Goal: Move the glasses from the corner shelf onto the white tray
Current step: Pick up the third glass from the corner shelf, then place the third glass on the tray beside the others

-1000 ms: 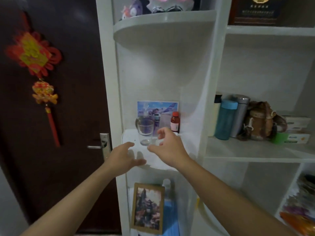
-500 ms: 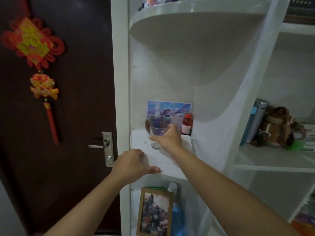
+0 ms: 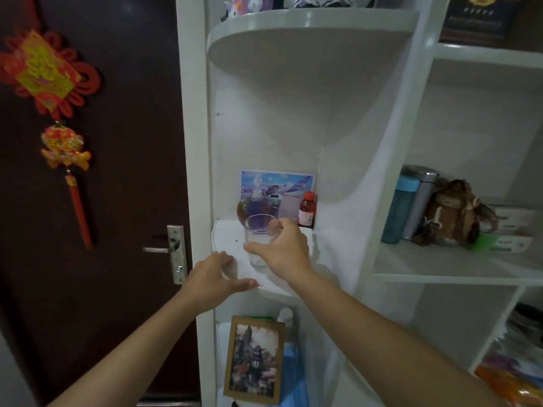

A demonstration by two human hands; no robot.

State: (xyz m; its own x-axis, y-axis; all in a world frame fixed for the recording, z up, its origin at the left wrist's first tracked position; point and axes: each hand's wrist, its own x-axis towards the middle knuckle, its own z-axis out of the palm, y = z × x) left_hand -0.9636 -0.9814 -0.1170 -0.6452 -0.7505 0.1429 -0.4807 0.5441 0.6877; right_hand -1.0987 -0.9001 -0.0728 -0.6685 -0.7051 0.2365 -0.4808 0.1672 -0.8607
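Note:
A clear drinking glass (image 3: 258, 235) is in my right hand (image 3: 283, 251), held by its side just above the white corner shelf (image 3: 226, 236). My thumb and fingers wrap around it. My left hand (image 3: 213, 277) hovers at the shelf's front left edge, fingers apart and holding nothing. Behind the glass stands a round glass bottle with a stopper (image 3: 249, 208). The white tray is not in view.
A photo (image 3: 291, 183) and a small red-capped bottle (image 3: 307, 212) stand at the shelf's back. A framed picture (image 3: 254, 359) fills the shelf below. To the right are flasks (image 3: 411, 204) and a brown toy (image 3: 452, 212). A dark door with a metal handle (image 3: 173, 248) is on the left.
My right hand reached to the glass, closed around it and has drawn it forward from the shelf's back. My left hand moved up to the shelf's front edge.

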